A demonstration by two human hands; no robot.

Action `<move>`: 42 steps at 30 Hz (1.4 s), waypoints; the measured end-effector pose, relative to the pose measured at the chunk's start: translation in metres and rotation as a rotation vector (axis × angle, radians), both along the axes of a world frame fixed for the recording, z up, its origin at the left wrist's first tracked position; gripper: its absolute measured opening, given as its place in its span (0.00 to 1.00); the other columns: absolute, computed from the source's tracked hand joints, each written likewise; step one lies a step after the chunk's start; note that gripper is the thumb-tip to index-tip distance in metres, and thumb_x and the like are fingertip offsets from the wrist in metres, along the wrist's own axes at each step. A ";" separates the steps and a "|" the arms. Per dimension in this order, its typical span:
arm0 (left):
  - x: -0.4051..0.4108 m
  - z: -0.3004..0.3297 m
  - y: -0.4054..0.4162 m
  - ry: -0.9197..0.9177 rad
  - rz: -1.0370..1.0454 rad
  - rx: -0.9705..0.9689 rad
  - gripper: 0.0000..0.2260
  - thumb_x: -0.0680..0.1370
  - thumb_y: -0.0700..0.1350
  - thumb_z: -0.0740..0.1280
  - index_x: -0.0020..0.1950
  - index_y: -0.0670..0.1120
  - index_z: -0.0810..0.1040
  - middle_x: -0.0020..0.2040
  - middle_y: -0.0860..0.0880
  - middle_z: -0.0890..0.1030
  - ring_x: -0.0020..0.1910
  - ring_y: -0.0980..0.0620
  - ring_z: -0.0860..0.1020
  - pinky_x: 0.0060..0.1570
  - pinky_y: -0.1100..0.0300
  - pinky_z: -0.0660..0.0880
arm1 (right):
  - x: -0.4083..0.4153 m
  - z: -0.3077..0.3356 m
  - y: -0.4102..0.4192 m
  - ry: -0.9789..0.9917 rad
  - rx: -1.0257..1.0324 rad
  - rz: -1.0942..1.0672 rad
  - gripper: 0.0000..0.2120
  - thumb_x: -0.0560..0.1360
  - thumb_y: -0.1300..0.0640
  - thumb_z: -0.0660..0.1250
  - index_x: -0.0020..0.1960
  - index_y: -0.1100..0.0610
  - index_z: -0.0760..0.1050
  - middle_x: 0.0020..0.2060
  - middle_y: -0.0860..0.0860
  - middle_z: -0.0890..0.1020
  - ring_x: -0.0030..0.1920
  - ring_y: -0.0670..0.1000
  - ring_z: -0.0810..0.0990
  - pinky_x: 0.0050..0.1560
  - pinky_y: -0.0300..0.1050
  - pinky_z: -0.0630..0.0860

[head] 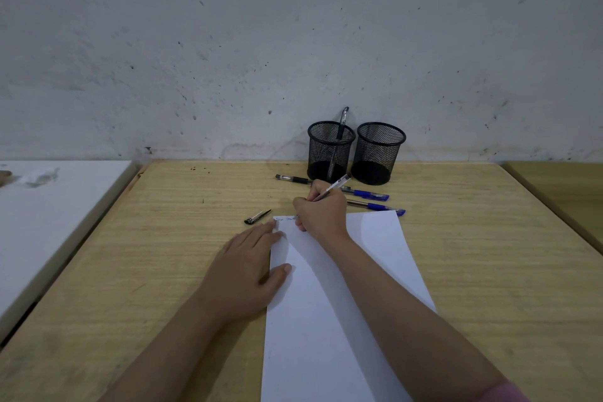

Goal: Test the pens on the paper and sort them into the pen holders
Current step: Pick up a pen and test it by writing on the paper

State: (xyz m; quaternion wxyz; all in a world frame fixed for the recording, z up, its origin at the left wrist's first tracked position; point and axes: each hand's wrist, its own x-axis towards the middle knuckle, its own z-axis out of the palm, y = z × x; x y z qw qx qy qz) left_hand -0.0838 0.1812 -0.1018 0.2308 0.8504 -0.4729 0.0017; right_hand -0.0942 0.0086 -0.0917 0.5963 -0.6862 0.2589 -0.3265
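Note:
A white sheet of paper (375,245) lies on the wooden desk (146,238), with small writing at its top left corner. My right hand (321,209) grips a pen (336,187) with its tip on the paper's top edge. My left hand (251,264) rests flat on the paper's left edge. A pen cap (257,216) lies just left of the paper. Two black mesh holders stand at the wall: the left holder (330,151) contains one black pen (342,122), the right holder (378,152) looks empty. A black pen (292,178) and two blue pens (368,194) (378,206) lie before them.
A white table (49,206) adjoins the desk on the left, with a gap between them. Another wooden surface (561,186) sits at the right. A marked grey wall (261,42) rises right behind the holders.

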 end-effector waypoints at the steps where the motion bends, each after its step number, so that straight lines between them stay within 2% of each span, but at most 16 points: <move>1: 0.000 0.000 0.000 0.002 0.000 -0.002 0.31 0.71 0.65 0.49 0.71 0.52 0.63 0.74 0.56 0.59 0.72 0.57 0.57 0.70 0.56 0.55 | 0.000 0.000 0.000 0.006 -0.001 -0.005 0.19 0.64 0.72 0.63 0.26 0.54 0.58 0.18 0.49 0.62 0.21 0.54 0.71 0.22 0.38 0.66; 4: 0.000 -0.001 0.000 -0.002 -0.001 -0.015 0.31 0.71 0.65 0.50 0.71 0.52 0.63 0.74 0.55 0.60 0.72 0.57 0.58 0.69 0.57 0.55 | 0.000 0.000 0.000 0.019 -0.009 -0.018 0.19 0.64 0.72 0.63 0.26 0.54 0.59 0.17 0.47 0.62 0.21 0.54 0.71 0.22 0.38 0.66; 8: 0.001 -0.002 0.000 -0.021 -0.003 -0.015 0.31 0.71 0.65 0.49 0.71 0.52 0.62 0.74 0.56 0.59 0.72 0.57 0.57 0.68 0.60 0.54 | -0.001 0.001 -0.001 0.035 -0.006 -0.028 0.19 0.65 0.72 0.62 0.27 0.54 0.59 0.19 0.52 0.64 0.22 0.55 0.72 0.22 0.38 0.67; 10: 0.001 -0.002 -0.001 -0.020 -0.003 -0.026 0.31 0.71 0.65 0.50 0.71 0.52 0.63 0.74 0.56 0.60 0.72 0.57 0.58 0.68 0.59 0.55 | -0.002 0.001 -0.001 0.034 -0.016 -0.032 0.19 0.65 0.72 0.63 0.27 0.54 0.59 0.19 0.51 0.64 0.22 0.55 0.73 0.22 0.38 0.67; 13: 0.001 -0.002 0.000 -0.023 -0.009 -0.073 0.29 0.71 0.63 0.53 0.68 0.50 0.67 0.72 0.54 0.64 0.70 0.55 0.62 0.66 0.60 0.57 | -0.004 0.002 0.000 0.023 -0.055 -0.038 0.19 0.65 0.71 0.64 0.26 0.53 0.59 0.18 0.50 0.64 0.22 0.56 0.74 0.22 0.38 0.67; 15: 0.002 -0.001 0.000 -0.027 0.013 -0.123 0.26 0.71 0.61 0.56 0.63 0.48 0.73 0.66 0.52 0.73 0.65 0.54 0.69 0.60 0.62 0.64 | -0.005 0.004 0.000 0.008 -0.069 -0.068 0.18 0.66 0.71 0.64 0.27 0.55 0.61 0.21 0.55 0.67 0.23 0.57 0.75 0.21 0.37 0.68; 17: 0.003 0.003 0.000 -0.035 0.087 -0.201 0.20 0.71 0.58 0.57 0.56 0.49 0.75 0.55 0.53 0.79 0.55 0.53 0.75 0.48 0.62 0.71 | -0.006 0.004 -0.001 -0.014 -0.027 -0.118 0.17 0.67 0.69 0.65 0.27 0.55 0.62 0.24 0.58 0.70 0.23 0.56 0.76 0.23 0.40 0.71; 20: 0.010 0.009 -0.002 -0.135 0.205 -0.295 0.13 0.71 0.50 0.63 0.52 0.46 0.77 0.46 0.51 0.80 0.45 0.50 0.77 0.36 0.60 0.72 | -0.008 0.009 -0.001 -0.031 -0.003 -0.145 0.20 0.69 0.62 0.70 0.27 0.55 0.62 0.22 0.52 0.69 0.22 0.50 0.71 0.27 0.42 0.72; 23: 0.025 0.015 -0.007 -0.154 0.299 -0.270 0.13 0.72 0.45 0.68 0.56 0.44 0.77 0.49 0.48 0.79 0.49 0.47 0.76 0.37 0.57 0.74 | -0.012 0.015 0.003 -0.035 -0.032 -0.067 0.22 0.68 0.54 0.76 0.26 0.55 0.63 0.22 0.49 0.68 0.23 0.45 0.67 0.29 0.37 0.69; 26: 0.041 0.017 -0.013 -0.093 0.351 -0.199 0.17 0.73 0.48 0.67 0.60 0.46 0.76 0.50 0.47 0.78 0.52 0.46 0.75 0.41 0.54 0.74 | -0.023 0.020 0.002 -0.010 0.050 0.026 0.21 0.65 0.53 0.78 0.29 0.55 0.66 0.22 0.50 0.70 0.20 0.44 0.67 0.24 0.37 0.68; 30: 0.051 0.018 -0.019 -0.057 0.334 -0.168 0.09 0.74 0.48 0.67 0.51 0.48 0.81 0.43 0.49 0.77 0.46 0.50 0.74 0.37 0.59 0.70 | -0.045 0.029 -0.001 -0.017 0.182 0.092 0.14 0.67 0.59 0.76 0.33 0.56 0.70 0.24 0.52 0.75 0.18 0.45 0.69 0.18 0.33 0.64; 33: 0.047 0.022 -0.022 0.031 0.308 -0.235 0.04 0.73 0.46 0.69 0.44 0.48 0.81 0.41 0.51 0.79 0.42 0.52 0.77 0.38 0.60 0.73 | -0.057 0.033 -0.002 -0.052 0.238 0.141 0.09 0.69 0.61 0.74 0.37 0.57 0.74 0.30 0.52 0.79 0.24 0.46 0.74 0.21 0.34 0.70; 35: 0.039 0.027 -0.024 0.104 0.275 -0.311 0.01 0.72 0.43 0.69 0.42 0.47 0.80 0.40 0.51 0.80 0.41 0.54 0.77 0.39 0.63 0.73 | -0.062 0.034 -0.002 -0.076 0.305 0.192 0.04 0.71 0.63 0.72 0.41 0.58 0.76 0.36 0.54 0.81 0.33 0.47 0.79 0.32 0.38 0.78; 38: 0.025 0.038 -0.027 0.201 0.222 -0.444 0.03 0.71 0.39 0.71 0.41 0.46 0.80 0.39 0.53 0.79 0.39 0.57 0.77 0.39 0.68 0.72 | -0.066 0.037 -0.001 -0.104 0.400 0.226 0.06 0.72 0.66 0.70 0.47 0.61 0.76 0.45 0.58 0.81 0.45 0.52 0.82 0.46 0.45 0.82; 40: 0.018 0.046 -0.028 0.215 0.201 -0.531 0.04 0.70 0.37 0.71 0.43 0.44 0.80 0.40 0.51 0.79 0.39 0.58 0.77 0.39 0.67 0.72 | -0.069 0.042 0.000 -0.110 0.417 0.232 0.05 0.72 0.67 0.69 0.47 0.60 0.76 0.47 0.59 0.81 0.48 0.54 0.82 0.48 0.45 0.82; 42: 0.013 0.053 -0.027 0.154 0.215 -0.592 0.05 0.71 0.36 0.71 0.46 0.41 0.81 0.42 0.48 0.79 0.38 0.57 0.77 0.39 0.64 0.73 | -0.074 0.046 0.002 -0.128 0.432 0.250 0.05 0.73 0.68 0.68 0.46 0.60 0.77 0.46 0.58 0.81 0.48 0.54 0.83 0.47 0.43 0.82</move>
